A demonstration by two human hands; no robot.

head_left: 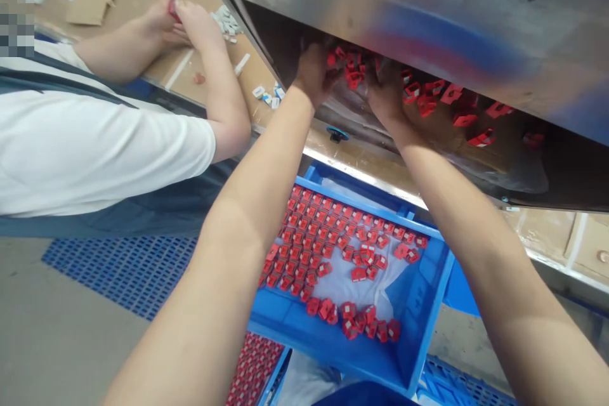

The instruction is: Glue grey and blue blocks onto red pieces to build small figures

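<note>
Both my arms reach into the dark opening under a metal housing [476, 25]. My left hand [314, 73] is at the left end of a row of small red plastic parts [353, 76], its fingers dim in the shadow. A short way to the right, my right hand [384, 92] is among the same parts, with red pieces on both sides of it. Shadow and the housing's edge hide most of my fingers, so I cannot tell whether either hand grips a piece. More red parts [451, 94] lie scattered to the right on clear plastic sheeting [514, 174].
Below my arms is a blue tray [413, 342] with red parts in rows and some loose. Another batch of red parts [254, 368] sits lower down. At left, a co-worker's hands [178, 22] hold something red by small white pieces [228, 22] and cardboard [95, 1].
</note>
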